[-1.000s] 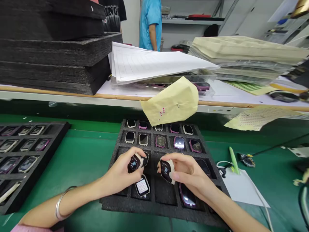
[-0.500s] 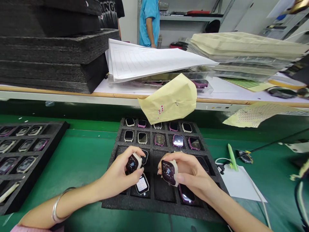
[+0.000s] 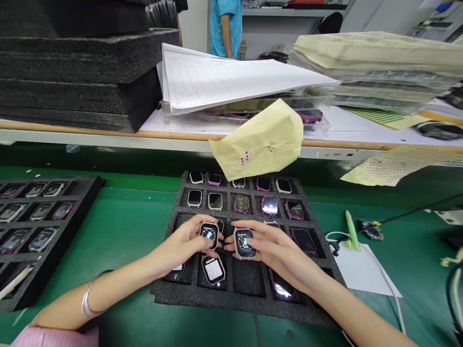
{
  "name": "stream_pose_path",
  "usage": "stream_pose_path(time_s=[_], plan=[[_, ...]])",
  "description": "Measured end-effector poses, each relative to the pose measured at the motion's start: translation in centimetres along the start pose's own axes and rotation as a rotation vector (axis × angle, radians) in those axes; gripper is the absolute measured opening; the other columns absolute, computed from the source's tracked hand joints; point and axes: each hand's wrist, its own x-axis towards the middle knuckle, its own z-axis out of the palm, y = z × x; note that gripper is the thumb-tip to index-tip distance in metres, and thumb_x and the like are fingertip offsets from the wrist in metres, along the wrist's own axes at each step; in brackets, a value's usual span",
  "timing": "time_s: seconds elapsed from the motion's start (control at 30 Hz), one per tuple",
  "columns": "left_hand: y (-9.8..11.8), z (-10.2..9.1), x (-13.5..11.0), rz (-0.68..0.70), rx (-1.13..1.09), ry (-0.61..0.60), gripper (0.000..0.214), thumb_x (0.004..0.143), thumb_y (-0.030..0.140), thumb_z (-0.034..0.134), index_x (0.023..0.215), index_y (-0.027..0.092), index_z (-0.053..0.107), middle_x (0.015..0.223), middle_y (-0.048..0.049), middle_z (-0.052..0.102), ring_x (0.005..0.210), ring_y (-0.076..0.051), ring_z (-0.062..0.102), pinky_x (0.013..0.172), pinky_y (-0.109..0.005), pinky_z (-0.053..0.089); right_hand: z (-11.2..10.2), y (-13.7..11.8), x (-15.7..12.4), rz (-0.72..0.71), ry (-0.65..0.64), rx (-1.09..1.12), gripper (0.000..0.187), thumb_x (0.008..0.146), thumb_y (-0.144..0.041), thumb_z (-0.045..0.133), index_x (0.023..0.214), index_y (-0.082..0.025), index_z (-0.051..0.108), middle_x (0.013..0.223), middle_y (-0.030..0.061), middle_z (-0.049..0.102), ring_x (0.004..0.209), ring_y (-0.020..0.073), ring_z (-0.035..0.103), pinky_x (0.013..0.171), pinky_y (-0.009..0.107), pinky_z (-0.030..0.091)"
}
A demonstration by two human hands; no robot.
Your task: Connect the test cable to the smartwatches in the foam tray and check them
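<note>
My left hand [image 3: 186,246] grips a beige smartwatch body [image 3: 209,234] with its lit screen facing up. My right hand [image 3: 275,250] grips a second beige watch body [image 3: 244,244], also lit and face up, with the thumb over its screen. Both hang just above the middle rows of a black foam tray [image 3: 231,299] on the green mat. Several more watch bodies, beige and pink, sit in the tray's cells, among them a lit white-screen one [image 3: 213,269] below my left hand and a pink one [image 3: 281,288] under my right wrist.
A second black foam tray [image 3: 77,202] of watch bodies lies at the left. A green pen [image 3: 350,230], white paper [image 3: 361,277] and cables lie at the right. A yellow paper [image 3: 262,142] hangs from the raised shelf, which bears stacked foam [image 3: 79,77] and papers. A person in blue [image 3: 224,24] stands behind.
Both watches have been turned from tilted sideways to screens facing up and brought closer together. My hands have moved slightly up the tray.
</note>
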Motion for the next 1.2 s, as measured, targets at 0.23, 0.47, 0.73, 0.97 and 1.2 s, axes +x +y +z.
stream_pose_path(time_s=[0.23, 0.47, 0.73, 0.97, 1.2], plan=[[-0.3, -0.1, -0.1, -0.014, -0.016, -0.007, 0.039, 0.077, 0.010, 0.056, 0.115, 0.018, 0.055, 0.097, -0.0040, 0.062, 0.091, -0.018, 0.060, 0.082, -0.036, 0.055, -0.1, 0.3, 0.2, -0.029, 0.042, -0.038, 0.038, 0.085, -0.027, 0.069, 0.122, -0.021, 0.064, 0.116, 0.0109, 0.070, 0.105, 0.0307, 0.066, 0.098, 0.053, 0.045], [-0.3, 0.0, 0.1, 0.015, 0.044, -0.003, 0.039, 0.075, 0.013, 0.061, 0.113, 0.018, 0.053, 0.092, -0.0022, 0.061, 0.084, -0.016, 0.060, 0.072, -0.029, 0.054, 0.0, 0.4, -0.1, -0.037, 0.013, -0.013, 0.045, 0.089, -0.027, 0.068, 0.132, -0.025, 0.055, 0.119, 0.0092, 0.069, 0.115, 0.0283, 0.062, 0.099, 0.046, 0.046], [0.3, -0.1, -0.2, 0.087, 0.300, 0.008, 0.026, 0.081, 0.017, 0.060, 0.105, 0.017, 0.051, 0.068, 0.0070, 0.043, 0.055, -0.007, 0.039, 0.051, -0.020, 0.033, 0.1, 0.2, -0.2, -0.093, -0.083, 0.009, 0.046, 0.091, -0.022, 0.067, 0.134, -0.029, 0.052, 0.114, 0.0075, 0.071, 0.109, 0.0224, 0.065, 0.098, 0.040, 0.046], [0.2, 0.1, -0.9, 0.143, 0.404, -0.025, 0.027, 0.080, 0.013, 0.057, 0.106, 0.019, 0.051, 0.074, 0.0052, 0.044, 0.067, -0.011, 0.041, 0.064, -0.023, 0.036, -0.4, 0.4, 0.0, -0.167, -0.103, -0.054, 0.027, 0.076, -0.019, 0.081, 0.101, -0.020, 0.070, 0.097, 0.0072, 0.074, 0.091, 0.0201, 0.069, 0.072, 0.027, 0.053], [-0.1, 0.5, -0.7, 0.192, 0.492, 0.018, 0.034, 0.084, 0.023, 0.060, 0.116, 0.021, 0.053, 0.082, 0.0017, 0.052, 0.073, -0.014, 0.049, 0.068, -0.024, 0.040, -0.2, 0.2, 0.0, -0.123, -0.068, -0.041, 0.034, 0.072, -0.024, 0.085, 0.103, -0.021, 0.072, 0.096, 0.0071, 0.073, 0.090, 0.0202, 0.067, 0.074, 0.029, 0.053]])
